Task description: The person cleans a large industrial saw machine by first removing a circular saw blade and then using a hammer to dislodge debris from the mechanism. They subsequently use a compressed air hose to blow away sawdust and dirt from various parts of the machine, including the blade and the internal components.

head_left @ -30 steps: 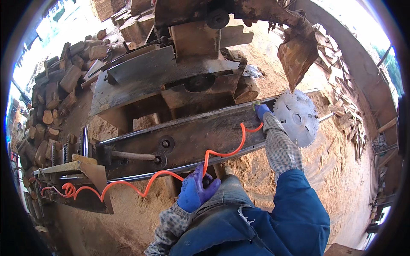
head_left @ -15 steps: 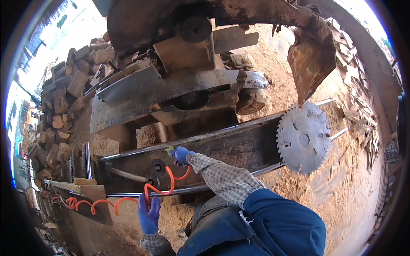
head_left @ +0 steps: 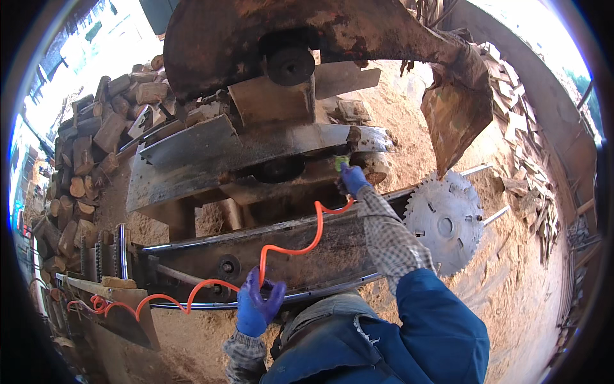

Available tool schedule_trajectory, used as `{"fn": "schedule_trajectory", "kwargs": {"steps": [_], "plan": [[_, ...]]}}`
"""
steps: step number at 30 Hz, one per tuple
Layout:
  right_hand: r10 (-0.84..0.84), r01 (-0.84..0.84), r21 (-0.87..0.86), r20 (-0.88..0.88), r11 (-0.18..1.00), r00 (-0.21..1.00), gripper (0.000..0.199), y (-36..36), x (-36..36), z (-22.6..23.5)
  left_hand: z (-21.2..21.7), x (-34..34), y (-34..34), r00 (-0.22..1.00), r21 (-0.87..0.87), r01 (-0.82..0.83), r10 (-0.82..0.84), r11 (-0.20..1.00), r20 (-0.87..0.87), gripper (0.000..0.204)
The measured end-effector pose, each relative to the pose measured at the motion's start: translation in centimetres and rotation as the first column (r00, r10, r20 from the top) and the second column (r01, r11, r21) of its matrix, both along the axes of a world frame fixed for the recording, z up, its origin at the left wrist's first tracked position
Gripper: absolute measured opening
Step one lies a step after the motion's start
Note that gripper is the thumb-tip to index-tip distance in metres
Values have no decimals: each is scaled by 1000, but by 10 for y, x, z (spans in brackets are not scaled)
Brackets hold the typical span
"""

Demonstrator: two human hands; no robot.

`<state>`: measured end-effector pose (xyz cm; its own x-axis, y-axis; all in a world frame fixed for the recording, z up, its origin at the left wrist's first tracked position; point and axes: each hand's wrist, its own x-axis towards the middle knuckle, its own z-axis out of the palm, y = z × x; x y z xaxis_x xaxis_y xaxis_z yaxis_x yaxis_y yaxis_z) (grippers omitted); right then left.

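My right hand (head_left: 352, 180), in a blue glove, is stretched out toward the dark metal machine body (head_left: 256, 153) and grips a small yellow-green nozzle (head_left: 341, 162) at the end of an orange coiled hose (head_left: 300, 246). My left hand (head_left: 257, 304), also in a blue glove, is closed around the same hose lower down, in front of the long steel beam (head_left: 307, 256). The hose trails away to the lower left. A large toothed circular saw blade (head_left: 446, 222) sits at the beam's right end, to the right of my right forearm.
A rusty curved guard (head_left: 358, 38) hangs overhead with a pointed flap (head_left: 455, 115) above the blade. Stacked logs (head_left: 83, 160) fill the left side. Sawdust (head_left: 511, 294) covers the ground. Wood offcuts (head_left: 531, 185) lie at the right, and a wooden plank (head_left: 121, 301) at lower left.
My right hand has swung from the beam's left part up and right to the machine body, carrying the hose end. My left hand moved right along the hose.
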<state>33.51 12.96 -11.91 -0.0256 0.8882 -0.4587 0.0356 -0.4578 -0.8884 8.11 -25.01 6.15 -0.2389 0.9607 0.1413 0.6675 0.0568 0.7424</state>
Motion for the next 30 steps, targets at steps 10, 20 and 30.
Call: {"fn": "schedule_trajectory", "kwargs": {"steps": [10, 20, 30], "plan": [[231, -236, 45, 94, 971, 968, 52, 0, -127, -8, 23, -21, -5, 996, -1, -90, 90, 996, -13, 48], [265, -265, -6, -19, 964, 964, 57, -35, -180, -3, 18, -27, -37, 965, -25, -253, 254, 967, 58, 48], [417, -415, 68, -24, 907, 908, 57, -37, -180, 55, 43, -24, -22, 968, -8, -233, 232, 973, 90, 48]]}}
